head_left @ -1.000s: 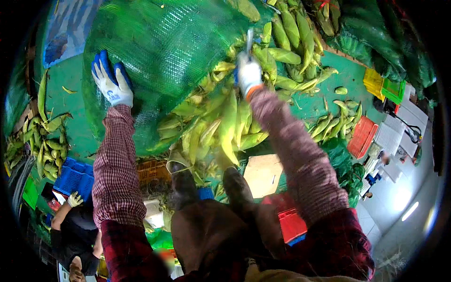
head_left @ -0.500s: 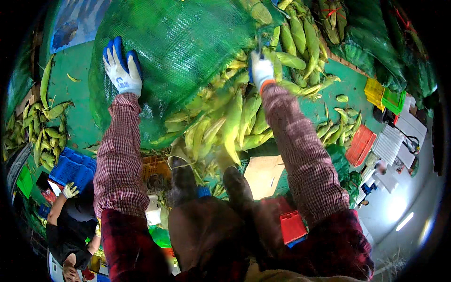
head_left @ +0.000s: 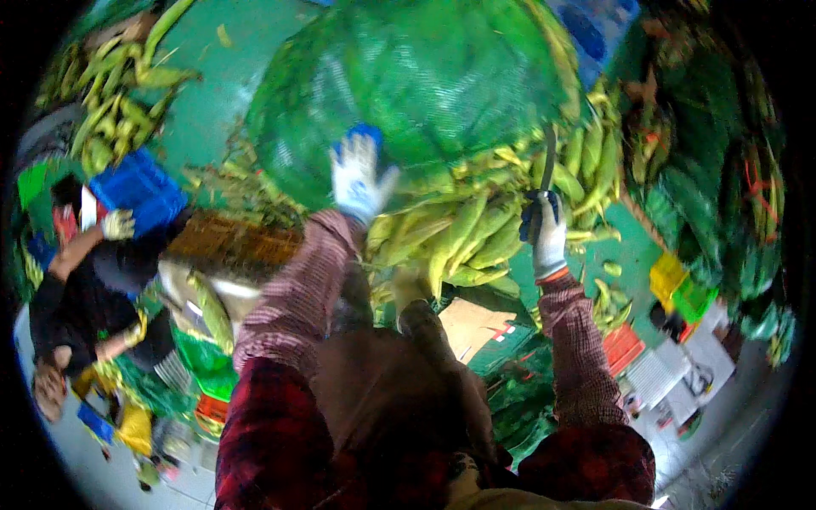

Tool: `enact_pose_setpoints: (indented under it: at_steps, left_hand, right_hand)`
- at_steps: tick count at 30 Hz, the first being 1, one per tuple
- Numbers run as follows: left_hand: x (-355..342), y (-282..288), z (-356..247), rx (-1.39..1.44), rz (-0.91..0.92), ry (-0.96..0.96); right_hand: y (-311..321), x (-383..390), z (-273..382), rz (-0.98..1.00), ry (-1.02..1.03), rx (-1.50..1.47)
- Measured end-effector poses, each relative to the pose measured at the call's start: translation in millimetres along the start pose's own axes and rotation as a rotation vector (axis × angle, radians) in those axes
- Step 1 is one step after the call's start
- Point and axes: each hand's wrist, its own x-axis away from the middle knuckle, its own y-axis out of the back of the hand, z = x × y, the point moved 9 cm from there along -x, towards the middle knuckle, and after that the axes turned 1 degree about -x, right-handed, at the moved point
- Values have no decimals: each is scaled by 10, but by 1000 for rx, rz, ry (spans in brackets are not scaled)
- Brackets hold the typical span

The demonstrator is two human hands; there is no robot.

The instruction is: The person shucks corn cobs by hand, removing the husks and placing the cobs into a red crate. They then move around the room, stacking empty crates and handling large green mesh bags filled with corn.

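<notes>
A big green mesh sack lies before me, with ears of corn in their husks heaped along its near edge. My left hand, in a white and blue work glove, is at the sack's near left edge, fingers stretched out and holding nothing. I cannot tell whether it touches the mesh. My right hand, gloved alike, is closed round the handle of a knife. Its blade points away from me, beside the sack's right end and above more corn.
Loose corn lies at the far left, near a blue crate. A co-worker in black is at the left. Flattened cardboard lies by my boots. Red and yellow crates stand at the right, below more filled sacks.
My view has turned, so the sack sits further right in it. My left hand has come off the sack's left side to its near edge. My right hand has drawn back with the knife.
</notes>
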Motion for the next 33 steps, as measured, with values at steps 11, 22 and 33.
enact_pose_setpoints:
  at_steps: [11,22,33]
  left_hand:
    - [2296,-248,101,1413,14,732]
    - [3128,-404,1120,1544,-184,1077]
    - [3611,-548,931,1963,-319,1328]
  right_hand:
    - [-3928,476,-85,428,732,1075]
    - [-3628,653,-1314,599,534,1298]
    - [-2540,795,-1929,587,495,1518]
